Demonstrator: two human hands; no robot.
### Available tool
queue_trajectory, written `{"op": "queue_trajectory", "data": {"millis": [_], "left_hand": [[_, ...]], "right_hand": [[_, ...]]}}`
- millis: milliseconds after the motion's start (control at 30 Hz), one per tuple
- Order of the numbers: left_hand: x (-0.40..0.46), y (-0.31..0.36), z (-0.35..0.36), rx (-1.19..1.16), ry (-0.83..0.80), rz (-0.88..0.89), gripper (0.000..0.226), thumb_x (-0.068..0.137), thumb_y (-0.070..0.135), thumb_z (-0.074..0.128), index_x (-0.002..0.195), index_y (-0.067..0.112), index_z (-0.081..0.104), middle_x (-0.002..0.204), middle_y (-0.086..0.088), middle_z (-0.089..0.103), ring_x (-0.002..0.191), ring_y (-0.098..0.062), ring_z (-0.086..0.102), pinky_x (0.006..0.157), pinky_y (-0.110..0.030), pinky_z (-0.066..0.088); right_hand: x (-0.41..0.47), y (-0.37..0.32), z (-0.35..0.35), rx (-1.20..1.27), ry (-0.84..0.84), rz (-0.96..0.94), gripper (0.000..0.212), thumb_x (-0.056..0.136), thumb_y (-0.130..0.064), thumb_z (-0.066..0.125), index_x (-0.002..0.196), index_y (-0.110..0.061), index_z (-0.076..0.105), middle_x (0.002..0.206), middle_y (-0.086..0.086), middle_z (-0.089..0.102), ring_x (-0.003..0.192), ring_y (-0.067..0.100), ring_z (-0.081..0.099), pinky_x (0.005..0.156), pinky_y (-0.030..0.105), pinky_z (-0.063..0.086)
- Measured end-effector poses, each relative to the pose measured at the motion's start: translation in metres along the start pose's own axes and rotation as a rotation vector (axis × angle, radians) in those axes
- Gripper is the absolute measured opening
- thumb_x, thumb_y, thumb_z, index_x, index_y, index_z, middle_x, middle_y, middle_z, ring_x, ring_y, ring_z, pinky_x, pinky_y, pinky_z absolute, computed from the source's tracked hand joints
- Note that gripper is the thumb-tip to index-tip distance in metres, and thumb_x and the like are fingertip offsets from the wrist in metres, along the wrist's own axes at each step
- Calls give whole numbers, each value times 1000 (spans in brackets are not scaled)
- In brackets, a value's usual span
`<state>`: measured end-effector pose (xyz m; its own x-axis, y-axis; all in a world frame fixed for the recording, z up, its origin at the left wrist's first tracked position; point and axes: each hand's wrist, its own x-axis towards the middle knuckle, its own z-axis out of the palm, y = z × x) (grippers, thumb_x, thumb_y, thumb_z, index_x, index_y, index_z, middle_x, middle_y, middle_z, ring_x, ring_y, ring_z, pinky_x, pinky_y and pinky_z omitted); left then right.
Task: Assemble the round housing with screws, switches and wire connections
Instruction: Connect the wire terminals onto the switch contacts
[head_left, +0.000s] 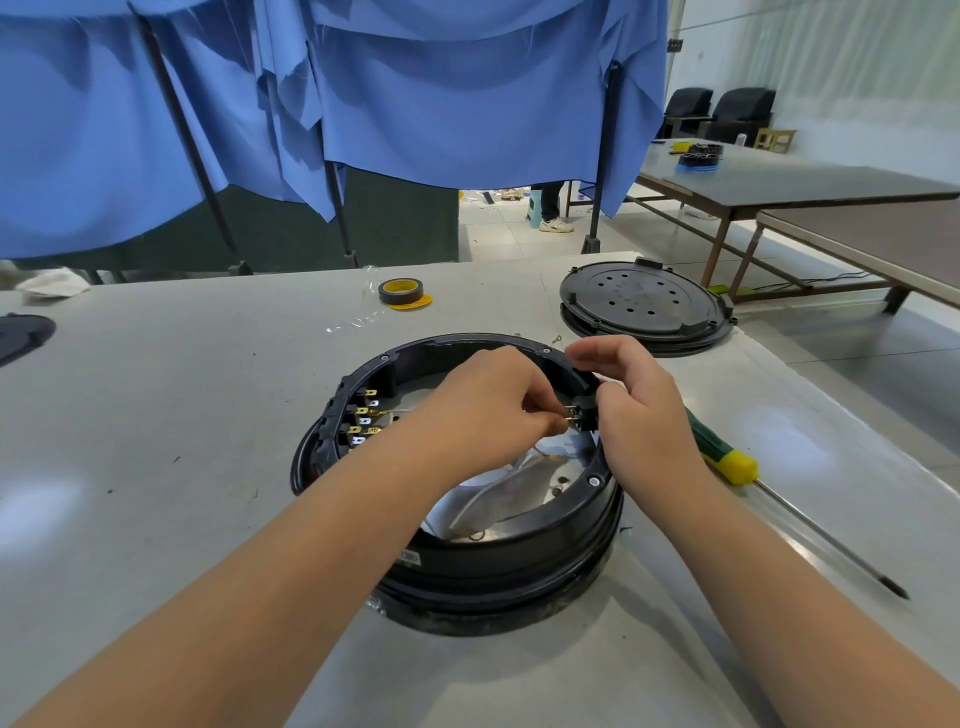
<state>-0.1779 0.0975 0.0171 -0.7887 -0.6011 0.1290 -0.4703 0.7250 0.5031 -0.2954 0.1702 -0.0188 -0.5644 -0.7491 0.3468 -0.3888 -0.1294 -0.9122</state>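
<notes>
Yellow-handled screwdriver (737, 467) lies beside round housing (467, 561).

Housing (498, 566): round, black, open side up on the grey table, a shiny metal plate showing inside; small screws sit in its rim.
Switch block (353, 421): on the left inner wall, a row of brass and silver tabs pointing inward.
Small switch (584, 415): black, at the right inner wall, metal tabs facing inward.
Wire (540, 457): thin, pale, running from the small switch down across the metal plate.
Terminal (566, 415): brass, at the small switch's tabs.
</notes>
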Motion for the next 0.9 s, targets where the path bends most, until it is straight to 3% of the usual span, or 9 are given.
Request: {"op": "queue_trajectory", "data": {"millis": [133, 367, 900], "left_hand": [[-1, 1, 0, 17, 11, 11, 11, 87, 25, 68, 92, 23, 78, 85, 8, 73, 75, -6, 60, 64, -15, 43], [-3, 4, 1, 121, 60, 89, 11, 87, 22, 66, 88, 20, 76, 83, 2, 71, 80, -17, 61, 74, -32, 51], [-2, 5, 4, 141, 58, 99, 12, 88, 21, 64, 88, 16, 75, 82, -1, 70, 79, -18, 62, 75, -38, 53]], "right_hand": [[0, 0, 0, 12, -1, 4, 44, 81, 12, 33, 105, -14, 58, 105, 2, 63, 104, 14, 58, 94, 38, 49], [0, 1, 2, 8, 4, -9, 44, 80, 12, 34, 103, -17, 58, 103, 0, 63, 102, 15, 58, 93, 40, 49], [0, 2, 1, -7, -8, -19, 44, 81, 12, 34, 104, -17, 57, 105, 1, 62, 103, 17, 58, 93, 42, 49]]}}
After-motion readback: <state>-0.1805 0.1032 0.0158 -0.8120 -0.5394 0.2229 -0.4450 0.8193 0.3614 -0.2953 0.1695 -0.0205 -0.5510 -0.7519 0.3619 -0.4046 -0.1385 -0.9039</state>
